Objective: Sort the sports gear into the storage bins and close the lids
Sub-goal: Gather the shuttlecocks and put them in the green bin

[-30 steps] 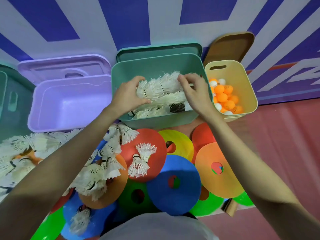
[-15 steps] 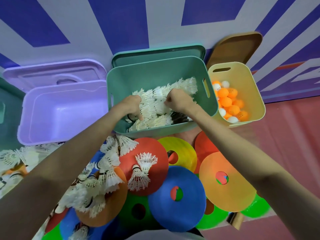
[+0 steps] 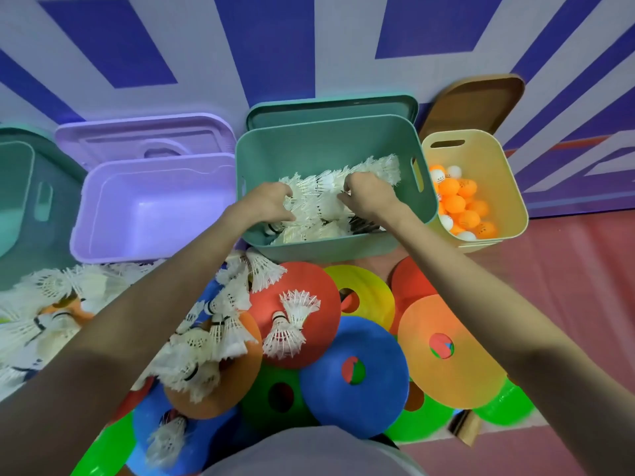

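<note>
Both hands are inside the green bin [image 3: 426, 187], each grip curled onto the heap of shuttlecocks [image 3: 319, 204]: the left hand [image 3: 271, 204] pinches feathers at the heap's 9 o'clock side, the right hand [image 3: 369, 197] has its fingers bent over the heap at about 2 o'clock. Whether either still carries a bunch or is only pressing the pile down, I cannot tell. The step looks like settling a load into the bin, and doing it well probably means letting go low and easing the fingers out sideways, since the light feather skirts would likely snag and lift with the hands. Pressing should stay gentle, just enough to keep the heap under the rim so the green lid [image 3: 330, 108], leaning at 12 o'clock behind the bin, can shut. Outward, many loose shuttlecocks [image 3: 292, 321] remain at 6 to 8 o'clock, lying on the discs [image 3: 374, 379]. The purple bin [image 3: 82, 235] at 9 o'clock holds nothing visible; the yellow bin [image 3: 515, 201] at 3 o'clock holds balls [image 3: 460, 201].
</note>
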### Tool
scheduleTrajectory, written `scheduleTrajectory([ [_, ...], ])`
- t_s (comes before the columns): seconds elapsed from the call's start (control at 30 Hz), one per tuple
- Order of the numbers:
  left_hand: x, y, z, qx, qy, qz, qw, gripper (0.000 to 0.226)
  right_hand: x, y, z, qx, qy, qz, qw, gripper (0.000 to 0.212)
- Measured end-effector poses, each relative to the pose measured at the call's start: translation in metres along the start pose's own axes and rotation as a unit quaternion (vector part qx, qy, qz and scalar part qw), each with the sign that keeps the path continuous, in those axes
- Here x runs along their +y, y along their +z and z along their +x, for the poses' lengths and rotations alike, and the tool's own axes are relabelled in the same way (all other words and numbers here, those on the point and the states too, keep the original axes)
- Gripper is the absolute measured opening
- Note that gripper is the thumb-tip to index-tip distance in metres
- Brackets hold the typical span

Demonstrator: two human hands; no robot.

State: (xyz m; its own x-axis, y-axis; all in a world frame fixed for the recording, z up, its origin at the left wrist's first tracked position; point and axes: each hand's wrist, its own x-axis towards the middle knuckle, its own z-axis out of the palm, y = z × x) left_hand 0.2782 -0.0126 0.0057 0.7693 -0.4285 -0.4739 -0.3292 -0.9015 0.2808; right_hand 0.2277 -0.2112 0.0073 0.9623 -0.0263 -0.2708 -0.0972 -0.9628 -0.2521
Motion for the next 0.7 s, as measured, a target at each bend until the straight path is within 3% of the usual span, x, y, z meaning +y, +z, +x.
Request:
scheduleTrajectory([
  [0.13,0.0,-0.002,-0.053,0.12,0.059,-0.063,0.989,0.044,-0.018,-0.004,-0.038,0.111,-0.09,0.08,0.986,0.029],
  [0.23,-0.006,0.009,-0.1,0.23,0.117,-0.132,0.957,0.032,-0.037,0.001,-0.08,0.224,-0.163,0.189,0.942,0.024],
  [0.33,-0.01,0.027,-0.146,0.291,0.123,-0.194,0.929,0.029,-0.055,0.014,-0.126,0.261,-0.204,0.237,0.913,0.018],
  [0.43,-0.016,0.055,-0.184,0.307,0.081,-0.22,0.922,0.026,-0.061,0.04,-0.153,0.219,-0.231,0.224,0.921,0.016],
  [0.53,-0.029,0.091,-0.207,0.288,0.053,-0.235,0.927,0.026,-0.057,0.073,-0.162,0.115,-0.239,0.188,0.946,0.012],
  [0.63,-0.038,0.122,-0.223,0.259,0.029,-0.213,0.942,0.029,-0.059,0.101,-0.168,0.009,-0.221,0.147,0.964,0.026],
  [0.7,-0.04,0.136,-0.232,0.245,0.024,-0.194,0.95,0.03,-0.066,0.115,-0.173,-0.013,-0.211,0.109,0.971,0.029],
])
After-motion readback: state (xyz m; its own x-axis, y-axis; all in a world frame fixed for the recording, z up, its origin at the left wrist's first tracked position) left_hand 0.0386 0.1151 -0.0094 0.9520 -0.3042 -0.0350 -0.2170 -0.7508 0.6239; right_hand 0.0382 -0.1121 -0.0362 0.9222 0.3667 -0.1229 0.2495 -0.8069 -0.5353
